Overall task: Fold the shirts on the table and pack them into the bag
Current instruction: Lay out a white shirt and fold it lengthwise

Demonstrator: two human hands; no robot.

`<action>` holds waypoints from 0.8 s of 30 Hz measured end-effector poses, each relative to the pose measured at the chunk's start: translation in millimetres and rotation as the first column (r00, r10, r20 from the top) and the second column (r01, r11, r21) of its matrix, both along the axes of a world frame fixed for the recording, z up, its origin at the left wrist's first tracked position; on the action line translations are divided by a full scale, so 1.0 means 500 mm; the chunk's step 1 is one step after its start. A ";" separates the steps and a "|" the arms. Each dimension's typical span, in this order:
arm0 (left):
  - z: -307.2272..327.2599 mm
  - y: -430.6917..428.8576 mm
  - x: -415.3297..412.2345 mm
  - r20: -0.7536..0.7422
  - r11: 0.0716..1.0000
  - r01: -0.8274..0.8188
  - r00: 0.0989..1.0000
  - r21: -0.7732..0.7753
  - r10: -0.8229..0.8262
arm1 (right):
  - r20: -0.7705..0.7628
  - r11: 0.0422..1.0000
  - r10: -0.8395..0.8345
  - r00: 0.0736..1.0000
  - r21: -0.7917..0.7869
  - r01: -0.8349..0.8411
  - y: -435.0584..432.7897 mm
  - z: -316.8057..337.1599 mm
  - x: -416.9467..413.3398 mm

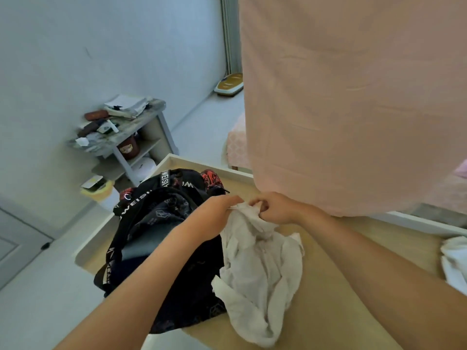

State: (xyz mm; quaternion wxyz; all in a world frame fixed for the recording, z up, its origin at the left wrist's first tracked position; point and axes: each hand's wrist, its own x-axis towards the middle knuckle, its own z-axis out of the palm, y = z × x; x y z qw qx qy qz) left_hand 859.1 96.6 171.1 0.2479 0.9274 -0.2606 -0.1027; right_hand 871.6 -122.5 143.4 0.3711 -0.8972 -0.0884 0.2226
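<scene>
We find the left hand [217, 213] and right hand [274, 208] close together, each pinching the top edge of the white shirt [260, 271], which trails crumpled down the tabletop [341, 301] against the open black bag [161, 218]. We advise spreading it flat, clear of the bag, before any fold.

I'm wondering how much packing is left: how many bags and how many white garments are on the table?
Black bag: 1
White garments: 2, the crumpled shirt pinched by the left hand and right hand, and a white cloth at the right edge of the table
Total: 3
</scene>
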 end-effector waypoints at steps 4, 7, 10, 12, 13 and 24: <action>0.124 -0.011 0.010 0.090 0.983 0.130 0.989 -0.126 -0.119 | 0.156 0.979 -0.059 0.986 0.200 0.027 0.031 0.106 -0.039; 0.211 -0.003 0.011 0.256 0.974 0.223 0.944 -0.038 -0.206 | 0.329 0.966 -0.245 0.912 0.165 0.199 0.048 0.172 -0.065; 0.272 0.022 0.018 0.375 0.976 0.214 0.901 0.047 -0.216 | 0.458 0.924 -0.367 0.810 0.082 0.372 0.037 0.226 -0.102; 0.307 0.039 0.022 0.455 0.973 0.170 0.862 0.155 -0.223 | 0.534 0.890 -0.424 0.731 0.096 0.446 0.029 0.262 -0.143; 0.325 0.047 0.021 0.499 0.965 0.154 0.832 0.210 -0.241 | 0.560 0.875 -0.451 0.695 0.124 0.468 0.025 0.278 -0.163; 0.425 0.069 -0.038 0.227 0.967 0.253 0.940 0.029 -0.253 | 0.585 0.738 -0.605 0.541 0.157 0.656 -0.010 0.421 -0.401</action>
